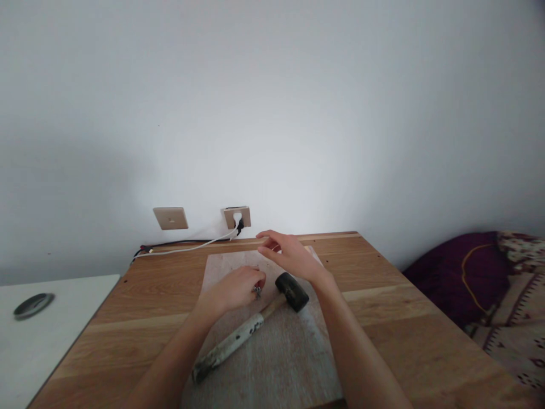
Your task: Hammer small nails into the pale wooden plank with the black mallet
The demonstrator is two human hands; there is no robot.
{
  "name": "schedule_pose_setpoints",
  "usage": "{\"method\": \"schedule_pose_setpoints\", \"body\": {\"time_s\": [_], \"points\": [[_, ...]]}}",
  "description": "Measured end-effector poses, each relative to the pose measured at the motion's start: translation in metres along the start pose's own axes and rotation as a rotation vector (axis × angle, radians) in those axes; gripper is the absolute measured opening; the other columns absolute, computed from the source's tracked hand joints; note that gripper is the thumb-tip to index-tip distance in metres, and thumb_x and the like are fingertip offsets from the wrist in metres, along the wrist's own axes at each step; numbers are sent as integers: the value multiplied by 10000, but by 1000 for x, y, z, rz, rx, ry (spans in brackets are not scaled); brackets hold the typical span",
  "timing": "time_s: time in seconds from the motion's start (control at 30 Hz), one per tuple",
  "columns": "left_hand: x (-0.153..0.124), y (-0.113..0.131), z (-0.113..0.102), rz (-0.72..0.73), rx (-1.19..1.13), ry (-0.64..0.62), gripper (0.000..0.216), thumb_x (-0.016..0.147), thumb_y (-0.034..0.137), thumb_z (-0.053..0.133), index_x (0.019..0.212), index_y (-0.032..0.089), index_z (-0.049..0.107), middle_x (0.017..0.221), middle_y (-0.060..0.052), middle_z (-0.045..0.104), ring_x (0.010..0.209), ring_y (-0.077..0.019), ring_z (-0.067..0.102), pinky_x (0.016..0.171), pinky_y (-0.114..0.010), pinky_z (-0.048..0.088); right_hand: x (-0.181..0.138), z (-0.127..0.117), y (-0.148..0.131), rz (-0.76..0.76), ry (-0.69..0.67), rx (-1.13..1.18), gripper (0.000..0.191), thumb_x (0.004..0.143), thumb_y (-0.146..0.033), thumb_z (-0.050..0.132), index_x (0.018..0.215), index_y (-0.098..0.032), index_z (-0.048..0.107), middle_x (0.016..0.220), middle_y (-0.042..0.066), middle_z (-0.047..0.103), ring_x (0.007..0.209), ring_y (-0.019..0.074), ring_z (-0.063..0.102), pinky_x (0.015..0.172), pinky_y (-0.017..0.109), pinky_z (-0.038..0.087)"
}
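A rubber mallet with a black head and a worn, white-painted handle lies slantwise on a greyish board. Just left of its head, my left hand rests low over the board with its fingers curled inward. A small silvery piece shows by those fingers; whether it is a ring or something gripped is unclear. Beyond the mallet head, my right hand hovers over the board's far part, fingers stretched and apart, with nothing seen in it.
The board lies on a wooden table against a white wall. A white cable and a black one run from a socket along the back left. On the left, a white surface bears a dark oval item; purple fabric lies right.
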State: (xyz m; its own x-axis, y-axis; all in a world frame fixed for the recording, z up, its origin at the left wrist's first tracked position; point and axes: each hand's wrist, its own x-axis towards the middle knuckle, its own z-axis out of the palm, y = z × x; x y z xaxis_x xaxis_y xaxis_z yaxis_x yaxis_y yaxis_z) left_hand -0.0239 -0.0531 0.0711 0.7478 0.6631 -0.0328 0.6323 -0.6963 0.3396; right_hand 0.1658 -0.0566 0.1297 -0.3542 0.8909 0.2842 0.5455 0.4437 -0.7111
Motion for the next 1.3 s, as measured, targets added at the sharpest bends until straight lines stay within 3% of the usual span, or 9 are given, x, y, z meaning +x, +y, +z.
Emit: {"method": "schedule_pose_setpoints", "body": {"time_s": [0.3, 0.73, 0.9, 1.07, 1.3], "points": [[-9, -8, -18, -28, -55, 74, 167, 823, 130, 472, 794, 180, 628, 812, -17, 669, 757, -163, 592, 687, -265, 381, -5, -1, -3, 18, -6, -11, 276, 940, -250, 624, 1205, -179, 647, 963, 69, 767, 862, 173, 712, 807, 315, 541], [-14, -6, -29, -90, -72, 73, 187, 792, 91, 460, 770, 183, 622, 774, 2, 650, 737, -153, 581, 680, -255, 373, -12, -11, 4, 9, 48, -21, 263, 941, -293, 616, 1191, -219, 652, 941, 45, 766, 843, 165, 706, 797, 302, 538], [-21, 8, -39, -97, -50, 85, 169, 847, 149, 466, 808, 193, 624, 842, -20, 665, 786, -177, 599, 706, -276, 399, -10, -9, 2, -7, 27, -22, 265, 931, -282, 625, 1186, -215, 656, 922, 43, 763, 827, 166, 705, 784, 300, 539], [-26, 37, -37, -111, -65, 62, 160, 902, 216, 480, 813, 203, 612, 876, -35, 665, 816, -190, 618, 706, -287, 416, -9, -15, 6, -12, 46, -14, 291, 953, -309, 599, 1217, -196, 642, 935, 60, 762, 831, 172, 697, 806, 316, 534], [-64, 66, -3, -381, -58, -5, 189, 934, 325, 519, 1019, 209, 641, 1096, -92, 661, 1007, -259, 642, 868, -361, 465, -11, -18, 11, -8, 53, 37, 303, 949, -334, 599, 1220, -204, 637, 944, 65, 765, 839, 186, 696, 813, 345, 536]]}}
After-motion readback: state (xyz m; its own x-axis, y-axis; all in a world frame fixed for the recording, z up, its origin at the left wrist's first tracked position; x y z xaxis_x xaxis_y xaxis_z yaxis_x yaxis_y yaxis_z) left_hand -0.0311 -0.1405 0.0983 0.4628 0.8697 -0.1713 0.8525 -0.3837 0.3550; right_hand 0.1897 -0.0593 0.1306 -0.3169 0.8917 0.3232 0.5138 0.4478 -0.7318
